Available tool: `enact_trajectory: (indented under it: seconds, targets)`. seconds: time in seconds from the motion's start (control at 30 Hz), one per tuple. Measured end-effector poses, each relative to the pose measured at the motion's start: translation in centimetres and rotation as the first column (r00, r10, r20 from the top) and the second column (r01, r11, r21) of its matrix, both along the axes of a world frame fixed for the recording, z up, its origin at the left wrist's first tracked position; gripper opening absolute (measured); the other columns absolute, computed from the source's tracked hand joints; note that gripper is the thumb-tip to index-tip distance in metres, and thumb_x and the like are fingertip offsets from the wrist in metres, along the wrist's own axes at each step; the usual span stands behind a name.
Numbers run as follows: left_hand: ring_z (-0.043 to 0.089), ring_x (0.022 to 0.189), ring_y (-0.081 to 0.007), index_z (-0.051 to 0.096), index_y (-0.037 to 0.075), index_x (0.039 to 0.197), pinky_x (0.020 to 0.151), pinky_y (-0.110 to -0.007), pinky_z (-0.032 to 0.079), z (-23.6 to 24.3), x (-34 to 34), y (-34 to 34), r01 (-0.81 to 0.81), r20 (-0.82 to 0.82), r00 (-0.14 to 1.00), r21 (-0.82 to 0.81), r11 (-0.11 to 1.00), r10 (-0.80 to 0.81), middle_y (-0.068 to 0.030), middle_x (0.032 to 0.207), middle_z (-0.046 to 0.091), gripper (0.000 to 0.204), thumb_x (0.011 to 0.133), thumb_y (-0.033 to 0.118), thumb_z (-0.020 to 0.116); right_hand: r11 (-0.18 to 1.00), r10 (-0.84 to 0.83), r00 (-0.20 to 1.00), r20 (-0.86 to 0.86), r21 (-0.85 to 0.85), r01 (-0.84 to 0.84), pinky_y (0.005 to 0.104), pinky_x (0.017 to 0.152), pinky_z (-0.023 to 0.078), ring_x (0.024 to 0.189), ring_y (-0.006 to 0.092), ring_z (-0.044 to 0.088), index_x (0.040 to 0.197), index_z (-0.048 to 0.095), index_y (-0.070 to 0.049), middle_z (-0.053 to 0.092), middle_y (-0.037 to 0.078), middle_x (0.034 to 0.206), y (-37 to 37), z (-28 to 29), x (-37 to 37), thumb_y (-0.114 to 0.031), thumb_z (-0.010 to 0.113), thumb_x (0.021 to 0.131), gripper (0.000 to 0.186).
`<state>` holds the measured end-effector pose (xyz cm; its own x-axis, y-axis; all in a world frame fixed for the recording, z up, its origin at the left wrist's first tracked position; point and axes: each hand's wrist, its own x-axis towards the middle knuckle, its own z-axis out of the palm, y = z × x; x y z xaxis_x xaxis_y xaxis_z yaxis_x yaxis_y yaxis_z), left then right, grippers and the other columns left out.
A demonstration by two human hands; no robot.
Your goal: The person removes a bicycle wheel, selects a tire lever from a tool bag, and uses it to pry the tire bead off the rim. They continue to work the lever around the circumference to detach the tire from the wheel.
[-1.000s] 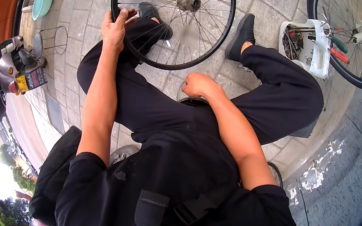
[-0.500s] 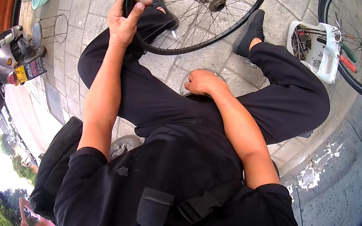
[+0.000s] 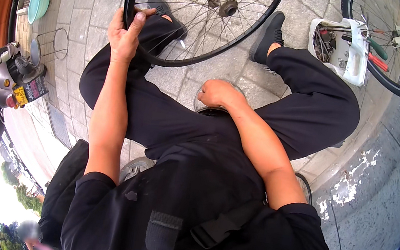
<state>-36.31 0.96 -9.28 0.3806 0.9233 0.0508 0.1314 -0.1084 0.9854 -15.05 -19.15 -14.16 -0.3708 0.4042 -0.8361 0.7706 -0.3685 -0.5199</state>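
While a person in black (image 3: pixel 203 176) sits knees apart above grey paving (image 3: pixel 85 11), twelve o'clock being straight ahead of the lap, one spoked wheel (image 3: pixel 228 9), black-rimmed, occupies twelve o'clock, its top cut off from sight. One left hand (image 3: pixel 124 37), at about half past ten: closed on the wheel's near-left edge, thumb on the near side, fingers wrapped round behind. One right hand (image 3: pixel 222 95), just past twelve, between the thighs and well apart from the wheel: fingers curled in, held on or over a round-edged object (image 3: pixel 212 111), mostly hidden; whether anything lies within this grip, I cannot tell. One left shoe (image 3: pixel 158 5), dark, eleven o'clock. One right shoe (image 3: pixel 272 35), matching, near the rim at one. One small white stick (image 3: pixel 182 44), by the left shoe. One white box (image 3: pixel 353 72), two o'clock, holding assorted metal pieces; at its outer edge, one green handle (image 3: pixel 376 48) and one red handle (image 3: pixel 378 62). One second wheel (image 3: pixel 346 5), dark-tyred, just beyond the box. One pale green basin (image 3: pixel 38 6), ten o'clock. One scooter (image 3: pixel 7 80), nine o'clock. One speckled grey surface (image 3: pixel 366 215), scuffed white, four o'clock.
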Motion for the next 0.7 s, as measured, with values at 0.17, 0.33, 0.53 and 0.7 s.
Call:
enact_trajectory:
  seconds: [0.17,0.33,0.53,0.7]
  targets:
    - [0.072,0.109,-0.0343,0.056,-0.003,0.114,0.098,-0.047,0.059,0.7,1.2,0.3,-0.034,0.016,0.999,-0.091,0.995,0.036,-0.0229,0.113,0.072,0.024,0.105,0.017,0.065,0.996,-0.057,0.998,0.035,0.076,0.054,0.0456,0.101,0.053,0.118,0.037,0.068,0.119,0.076,-0.003,0.073,0.019,0.123,-0.2,-1.3,-0.1,-0.039,0.057,0.099,0.045]
    - [0.076,0.1,-0.0328,0.057,-0.003,0.114,0.09,-0.045,0.063,2.1,3.1,0.9,-0.143,0.015,0.988,-0.271,0.952,0.153,-0.0235,0.118,0.071,0.029,0.105,0.023,0.067,0.901,-0.426,0.904,0.029,0.1,0.421,0.0474,0.096,0.054,0.109,0.0398,0.07,0.106,0.076,-0.001,0.075,0.022,0.11,-0.6,-3.2,0.9,-0.042,0.057,0.101,0.046]
    - [0.077,0.084,-0.0302,0.054,-0.003,0.115,0.085,-0.048,0.066,6.0,2.3,2.4,-0.291,-0.013,0.951,-0.372,0.881,0.308,-0.0279,0.121,0.069,0.035,0.103,0.026,0.07,-0.155,-0.983,-0.155,0.097,0.004,0.988,0.0607,0.087,0.054,0.109,0.0366,0.066,0.114,0.068,-0.003,0.07,0.019,0.119,-1.0,-10.2,6.1,-0.049,0.059,0.101,0.049]
    - [0.077,0.077,-0.025,0.061,0.004,0.109,0.098,-0.065,0.058,8.6,-2.3,3.0,-0.166,0.386,0.869,-0.362,0.917,0.31,-0.0252,0.122,0.07,0.028,0.107,0.032,0.062,-0.494,-0.812,-0.57,-0.124,-0.373,0.785,0.0699,0.106,0.042,0.139,0.0422,0.048,0.147,0.046,-0.009,0.047,0.022,0.151,1.2,-12.7,9.0,-0.053,0.051,0.107,0.06]
